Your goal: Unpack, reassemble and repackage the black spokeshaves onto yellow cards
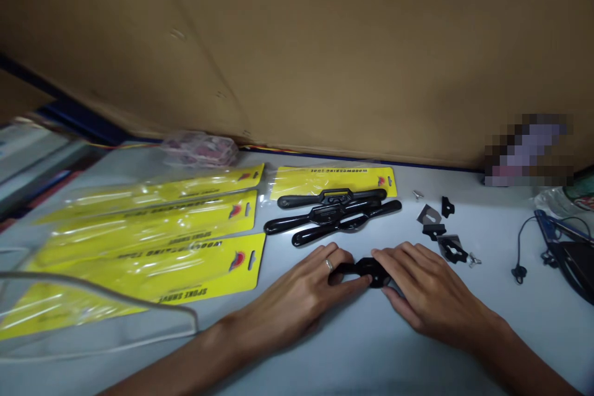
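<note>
Both hands rest on the pale table over one black spokeshave body (364, 270). My left hand (306, 288), with a ring on one finger, covers and grips its left handle. My right hand (420, 288) closes over its right side. Only the tool's middle shows between the fingers. Just beyond the hands lie three more black spokeshaves (331, 213) side by side. To the right sit small loose parts: metal blades and black caps (440, 232), and wing screws (473, 258).
Several yellow blister packs (153, 241) lie at the left, and another yellow pack (331, 178) lies behind the tools. A brown cardboard wall (301, 43) backs the table. A black cord and dark bag (557, 247) sit at the right edge. A clear plastic piece (93, 315) lies near left.
</note>
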A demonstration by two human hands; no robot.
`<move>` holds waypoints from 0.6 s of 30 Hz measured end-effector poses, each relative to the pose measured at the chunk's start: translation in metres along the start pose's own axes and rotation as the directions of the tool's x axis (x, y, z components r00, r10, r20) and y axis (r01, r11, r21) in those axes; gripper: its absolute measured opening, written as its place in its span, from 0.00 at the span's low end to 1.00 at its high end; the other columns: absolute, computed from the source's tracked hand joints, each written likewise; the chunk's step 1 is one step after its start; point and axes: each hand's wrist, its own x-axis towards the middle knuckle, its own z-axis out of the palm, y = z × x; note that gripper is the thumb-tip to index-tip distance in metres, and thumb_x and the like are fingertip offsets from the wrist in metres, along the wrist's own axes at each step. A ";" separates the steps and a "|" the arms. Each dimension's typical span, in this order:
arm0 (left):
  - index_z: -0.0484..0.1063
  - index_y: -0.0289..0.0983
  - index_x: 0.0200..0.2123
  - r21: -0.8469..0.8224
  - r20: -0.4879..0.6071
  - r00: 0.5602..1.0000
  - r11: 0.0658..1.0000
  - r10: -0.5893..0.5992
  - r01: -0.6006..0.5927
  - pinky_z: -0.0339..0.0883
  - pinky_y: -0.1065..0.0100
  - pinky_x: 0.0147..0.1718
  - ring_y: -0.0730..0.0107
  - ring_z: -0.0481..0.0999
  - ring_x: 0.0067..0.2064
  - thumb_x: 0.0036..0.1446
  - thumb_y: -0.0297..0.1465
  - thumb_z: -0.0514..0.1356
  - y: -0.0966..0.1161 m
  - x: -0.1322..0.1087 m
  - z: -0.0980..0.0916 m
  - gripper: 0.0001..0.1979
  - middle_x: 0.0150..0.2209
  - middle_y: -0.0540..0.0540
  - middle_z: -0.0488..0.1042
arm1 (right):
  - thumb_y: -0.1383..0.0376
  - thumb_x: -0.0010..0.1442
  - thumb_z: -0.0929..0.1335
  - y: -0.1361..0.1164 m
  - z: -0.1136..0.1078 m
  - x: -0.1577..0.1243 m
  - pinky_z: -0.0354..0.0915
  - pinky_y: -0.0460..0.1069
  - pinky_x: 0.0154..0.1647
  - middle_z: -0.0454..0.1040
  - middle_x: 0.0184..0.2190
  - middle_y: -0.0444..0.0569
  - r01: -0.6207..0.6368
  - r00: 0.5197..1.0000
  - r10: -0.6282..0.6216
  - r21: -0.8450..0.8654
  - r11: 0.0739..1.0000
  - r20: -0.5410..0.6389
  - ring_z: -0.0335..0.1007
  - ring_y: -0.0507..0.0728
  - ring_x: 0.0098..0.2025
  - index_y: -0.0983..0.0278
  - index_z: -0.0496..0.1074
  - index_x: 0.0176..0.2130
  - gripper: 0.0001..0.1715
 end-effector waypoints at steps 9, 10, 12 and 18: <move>0.71 0.38 0.59 -0.033 -0.024 1.000 0.999 0.000 -0.001 0.75 0.63 0.40 0.63 0.72 0.42 0.54 0.12 0.51 -0.002 -0.002 -0.001 0.32 0.46 0.41 0.73 | 0.69 0.68 0.65 0.000 0.001 -0.002 0.72 0.59 0.45 0.78 0.48 0.59 -0.016 1.000 0.016 0.017 1.000 0.014 0.73 0.65 0.47 0.74 0.64 0.62 0.25; 0.71 0.39 0.58 -0.048 -0.033 0.999 0.999 -0.002 0.000 0.75 0.64 0.40 0.64 0.72 0.42 0.52 0.12 0.51 -0.002 -0.002 -0.001 0.33 0.46 0.41 0.73 | 0.69 0.68 0.65 0.000 0.001 -0.002 0.72 0.59 0.45 0.78 0.47 0.59 -0.020 1.000 0.019 0.018 1.000 0.015 0.73 0.65 0.47 0.74 0.65 0.61 0.24; 0.71 0.39 0.59 -0.069 -0.048 0.999 0.998 -0.009 0.005 0.75 0.63 0.40 0.63 0.72 0.43 0.50 0.12 0.51 -0.002 -0.003 0.001 0.35 0.47 0.42 0.72 | 0.69 0.67 0.66 0.000 0.001 -0.002 0.72 0.59 0.44 0.78 0.47 0.58 -0.025 1.000 0.024 0.024 0.999 0.020 0.73 0.65 0.46 0.72 0.67 0.59 0.21; 0.68 0.39 0.62 -0.050 -0.022 0.999 0.998 -0.025 0.024 0.75 0.60 0.45 0.61 0.72 0.46 0.51 0.12 0.52 -0.003 -0.006 0.005 0.36 0.49 0.41 0.72 | 0.69 0.68 0.66 0.000 0.003 -0.002 0.72 0.60 0.47 0.78 0.47 0.57 -0.033 0.999 0.033 0.011 0.999 0.003 0.73 0.64 0.46 0.72 0.67 0.59 0.22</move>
